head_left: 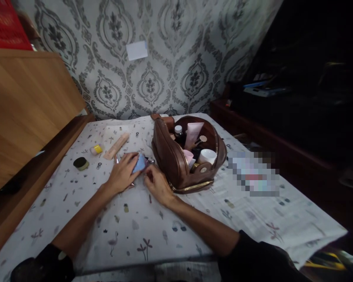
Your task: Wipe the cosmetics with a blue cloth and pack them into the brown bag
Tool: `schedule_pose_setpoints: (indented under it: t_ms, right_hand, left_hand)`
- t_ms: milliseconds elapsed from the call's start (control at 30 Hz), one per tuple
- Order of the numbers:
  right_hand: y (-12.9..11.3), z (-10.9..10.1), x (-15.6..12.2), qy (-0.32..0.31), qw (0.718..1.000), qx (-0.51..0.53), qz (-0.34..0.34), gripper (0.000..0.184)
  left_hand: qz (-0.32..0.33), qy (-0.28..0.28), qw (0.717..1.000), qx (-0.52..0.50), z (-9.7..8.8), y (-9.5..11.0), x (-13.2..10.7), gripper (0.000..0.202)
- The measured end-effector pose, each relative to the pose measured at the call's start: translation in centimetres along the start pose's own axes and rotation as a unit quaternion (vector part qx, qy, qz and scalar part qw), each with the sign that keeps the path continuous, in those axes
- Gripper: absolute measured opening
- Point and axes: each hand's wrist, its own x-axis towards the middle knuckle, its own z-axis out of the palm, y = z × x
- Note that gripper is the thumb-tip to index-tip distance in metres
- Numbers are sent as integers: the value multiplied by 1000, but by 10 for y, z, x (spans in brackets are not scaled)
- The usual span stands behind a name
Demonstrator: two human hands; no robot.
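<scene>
We see the left hand (124,173) gripping a blue packet (140,163) on the tablecloth (135,229), just beside the open brown pouch (167,156) (inside: a pink tube (194,133), a dark bottle (179,134), a white jar (207,156)). The right hand (156,183) curls against the packet; whether it grips, we cannot tell.
</scene>
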Motion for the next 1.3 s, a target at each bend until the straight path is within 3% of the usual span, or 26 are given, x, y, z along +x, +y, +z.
schedule_pose_setpoints:
  t_ms: [100,200,367,467,667,800,867,967,1067,1133,1200,1300]
  right_hand:
    - [0,0,-1,12,1000,-9,3,12]
    - [0,1,-2,15,1000,-11,10,24]
    - [-2,1,-1,6,1000,21,-13,59]
    - [-7,-2,-1,-13,999,44,-26,62]
    - [-9,-6,-1,-20,998,53,-23,56]
    - [-6,-6,2,-41,998,43,-25,58]
    - [-4,-7,2,-58,997,52,-21,56]
    - [-3,-7,3,-66,989,130,-20,57]
    - [-5,-5,5,-79,961,265,14,65]
    - [-8,-4,7,-92,935,339,56,68]
    - [-11,-4,7,-97,918,372,98,67]
    - [-12,-4,6,-87,915,373,124,65]
  left_hand:
    - [26,-14,999,33,2,11,2,37]
    - [18,17,999,29,5,8,3,33]
    - [0,86,996,-31,3,6,-2,28]
    - [33,105,992,-57,-2,15,-6,23]
    - [74,91,992,-44,-5,32,-6,32]
    - [-21,20,993,-117,-4,34,1,34]
    - [-90,0,975,-205,-6,31,5,40]
    - [-200,-3,917,-345,-11,26,6,48]
    - [-275,24,848,-454,-13,24,3,56]
    - [-287,40,813,-505,-11,26,-1,64]
    - [-286,41,797,-531,-6,29,-4,69]
    - [-275,33,809,-519,-1,33,-9,70]
